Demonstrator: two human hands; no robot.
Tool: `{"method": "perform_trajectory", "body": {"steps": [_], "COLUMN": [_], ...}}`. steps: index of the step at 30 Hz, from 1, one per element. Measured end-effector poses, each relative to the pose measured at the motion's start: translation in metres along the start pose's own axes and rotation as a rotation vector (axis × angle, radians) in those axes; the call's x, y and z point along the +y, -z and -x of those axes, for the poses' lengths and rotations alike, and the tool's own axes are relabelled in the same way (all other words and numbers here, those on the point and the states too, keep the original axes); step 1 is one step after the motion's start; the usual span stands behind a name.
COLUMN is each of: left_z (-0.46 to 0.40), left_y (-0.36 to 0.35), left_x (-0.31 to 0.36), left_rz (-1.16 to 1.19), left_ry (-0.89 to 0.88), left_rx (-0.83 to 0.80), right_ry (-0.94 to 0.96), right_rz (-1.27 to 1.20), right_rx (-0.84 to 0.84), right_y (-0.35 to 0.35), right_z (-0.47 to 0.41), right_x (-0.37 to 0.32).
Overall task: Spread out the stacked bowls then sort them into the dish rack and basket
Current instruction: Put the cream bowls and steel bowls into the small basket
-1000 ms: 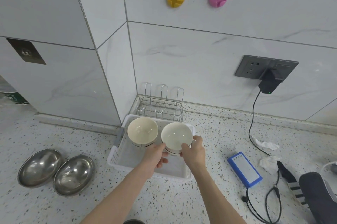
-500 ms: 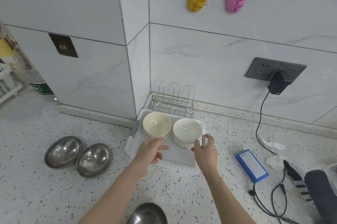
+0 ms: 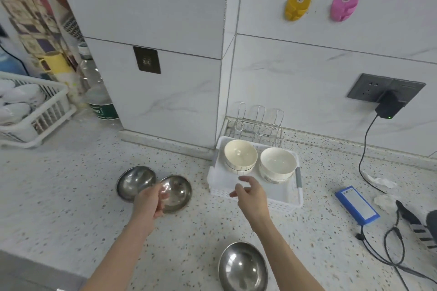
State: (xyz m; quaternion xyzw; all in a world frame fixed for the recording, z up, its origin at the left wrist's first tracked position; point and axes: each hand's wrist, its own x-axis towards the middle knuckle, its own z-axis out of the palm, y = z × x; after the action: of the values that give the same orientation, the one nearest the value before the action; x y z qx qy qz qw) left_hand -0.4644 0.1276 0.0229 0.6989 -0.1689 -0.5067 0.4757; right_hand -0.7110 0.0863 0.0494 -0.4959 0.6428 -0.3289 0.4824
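Both hands empty, hovering between the steel bowls and the basket.

Left hand point(image 3: 151, 200) hangs loosely curled over the near edge of a shiny steel bowl point(image 3: 176, 192), gripping nothing; right hand point(image 3: 250, 193) has its fingers spread, just short of the white basket point(image 3: 293, 198). Inside it sit two cream ceramic bowls point(image 3: 240, 156) side by side, upright, glossy. A second steel bowl point(image 3: 134, 182) touches the first; a third point(image 3: 243, 267) lies nearer. The wire dish rack point(image 3: 260, 122) stands behind the basket.

Left hand point(image 3: 151, 200), motion-blurred, covers the 7 o'clock rim of round steel bowl point(image 3: 176, 192). White slotted plastic rack point(image 3: 35, 111) at 9 o'clock cut by frame edge; contents indistinct.
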Motion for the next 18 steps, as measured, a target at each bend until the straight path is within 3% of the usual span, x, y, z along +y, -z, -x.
{"method": "perform_trajectory", "body": {"steps": [9, 14, 18], "left_z": [-0.045, -0.066, -0.073], "left_y": [0.077, 0.099, 0.108], "left_x": [-0.031, -0.028, -0.027], "left_rz": [-0.020, -0.055, -0.154], "left_ry": [0.150, 0.110, 0.039], "left_rx": [0.134, 0.175, 0.096], "right_ry": [-0.211, -0.277, -0.297], "right_rz": [0.064, 0.124, 0.128], "right_rx": [-0.146, -0.156, -0.117], "right_y": [-0.087, -0.124, -0.146], "right_z": [0.032, 0.034, 0.031], "right_x": [0.019, 0.020, 0.018]}}
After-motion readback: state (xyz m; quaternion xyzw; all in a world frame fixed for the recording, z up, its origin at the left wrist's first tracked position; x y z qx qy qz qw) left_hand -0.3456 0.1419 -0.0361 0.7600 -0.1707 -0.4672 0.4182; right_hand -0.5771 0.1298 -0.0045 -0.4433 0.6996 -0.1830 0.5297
